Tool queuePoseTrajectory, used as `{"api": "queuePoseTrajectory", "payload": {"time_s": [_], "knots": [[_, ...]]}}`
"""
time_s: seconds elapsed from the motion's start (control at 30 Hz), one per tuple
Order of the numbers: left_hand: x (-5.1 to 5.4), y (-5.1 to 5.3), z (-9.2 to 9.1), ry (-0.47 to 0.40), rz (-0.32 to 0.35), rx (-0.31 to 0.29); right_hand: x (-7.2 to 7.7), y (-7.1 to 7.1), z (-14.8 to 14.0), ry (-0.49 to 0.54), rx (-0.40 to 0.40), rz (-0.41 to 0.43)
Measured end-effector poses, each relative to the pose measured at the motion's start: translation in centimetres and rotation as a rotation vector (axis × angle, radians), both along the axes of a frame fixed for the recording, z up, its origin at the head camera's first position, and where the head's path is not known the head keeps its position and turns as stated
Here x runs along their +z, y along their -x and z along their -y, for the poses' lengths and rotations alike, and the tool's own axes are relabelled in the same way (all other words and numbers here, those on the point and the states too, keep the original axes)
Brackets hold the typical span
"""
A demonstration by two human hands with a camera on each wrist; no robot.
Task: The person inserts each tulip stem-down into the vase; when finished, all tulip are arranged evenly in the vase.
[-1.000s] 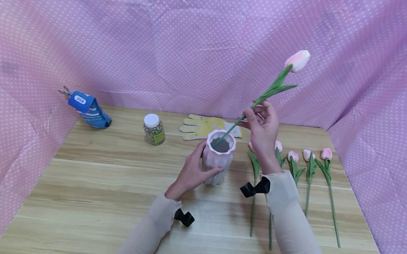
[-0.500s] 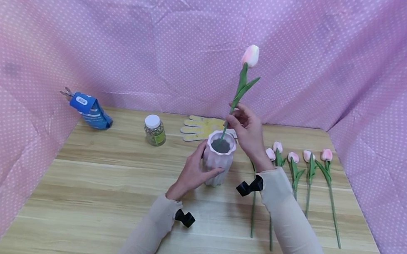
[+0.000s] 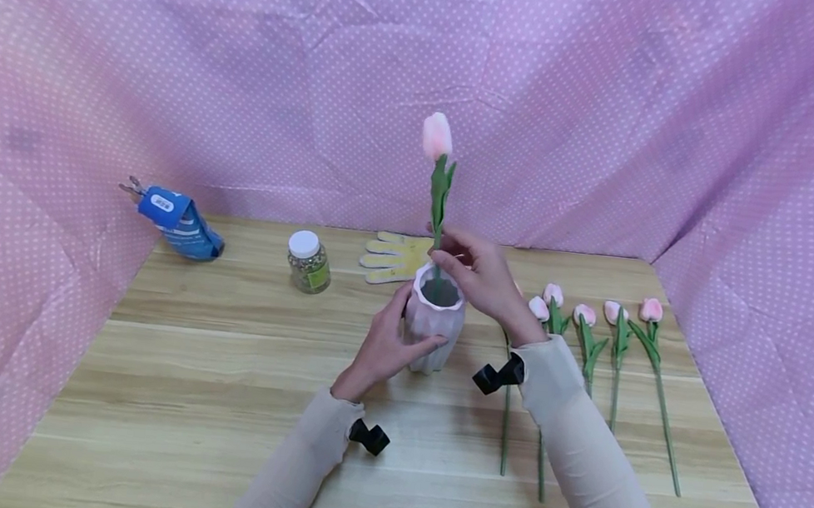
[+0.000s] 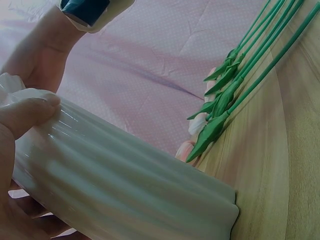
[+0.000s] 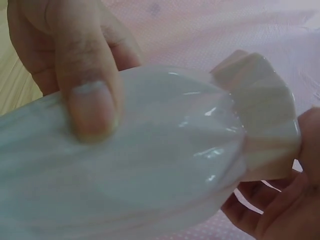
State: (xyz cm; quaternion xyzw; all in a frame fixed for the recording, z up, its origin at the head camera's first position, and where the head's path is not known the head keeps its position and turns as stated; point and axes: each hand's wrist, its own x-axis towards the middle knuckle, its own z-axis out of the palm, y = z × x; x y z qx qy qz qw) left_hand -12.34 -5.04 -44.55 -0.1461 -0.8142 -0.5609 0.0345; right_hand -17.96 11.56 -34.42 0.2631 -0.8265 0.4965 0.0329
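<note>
While the left hand (image 3: 387, 344) steadies the pale fluted vase (image 3: 438, 325) with thumb and fingers curled round its side, the head view shows the right hand (image 3: 482, 274) pinching the stem of a pink tulip (image 3: 441, 187) between thumb and fingers, just above the scalloped mouth. The stem runs down into the vase, the bloom upright above it, so the step in hand looks to be setting this flower in place; the next move seems to call for a straight downward feed, easing the pinch only once the stem rests on something. Whether its end touches the bottom is hidden. Several loose tulips (image 3: 621, 341) lie to the right on the wood-grained table (image 3: 209, 399), partly behind the right sleeve (image 3: 582, 433); a yellow glove (image 3: 393, 257) lies just beyond the vase, a white-lidded jar (image 3: 308, 266) stands to its left, and a blue packet (image 3: 184, 224) sits near the far left corner. Pink dotted cloth (image 3: 283, 81) hangs behind and at both sides. From the left wrist, the thumb presses near the glossy rim, and the base meets the table. From the right wrist, the left thumb lies flat against the vase wall, with the right hand beside the flared rim; the stem cannot be made out.
</note>
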Motion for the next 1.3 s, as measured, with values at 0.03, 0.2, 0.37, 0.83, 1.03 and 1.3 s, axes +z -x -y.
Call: {"api": "queuePoseTrajectory", "payload": {"time_s": [0.03,0.2,0.37,0.83,1.03,1.3], "knots": [[0.0,0.0,0.0,-0.002,-0.001,-0.001,0.0,-0.1,0.0,-0.022,0.014,-0.001],[0.0,0.0,0.0,-0.002,-0.02,-0.004,0.0,-0.2,-0.1,-0.088,0.112,-0.046],[-0.1,0.0,0.1,-0.001,-0.044,-0.009,0.1,-0.3,-0.2,-0.122,0.197,-0.064],[0.0,-0.1,0.1,-0.016,-0.022,-0.02,0.6,-0.8,-0.9,-0.188,0.198,-0.003],[-0.1,-0.1,0.2,-0.016,-0.033,-0.025,0.3,-0.8,-0.9,-0.12,0.218,0.006],[0.0,0.0,0.1,-0.006,-0.02,-0.012,0.5,-0.9,-1.4,-0.089,0.209,0.036]]}}
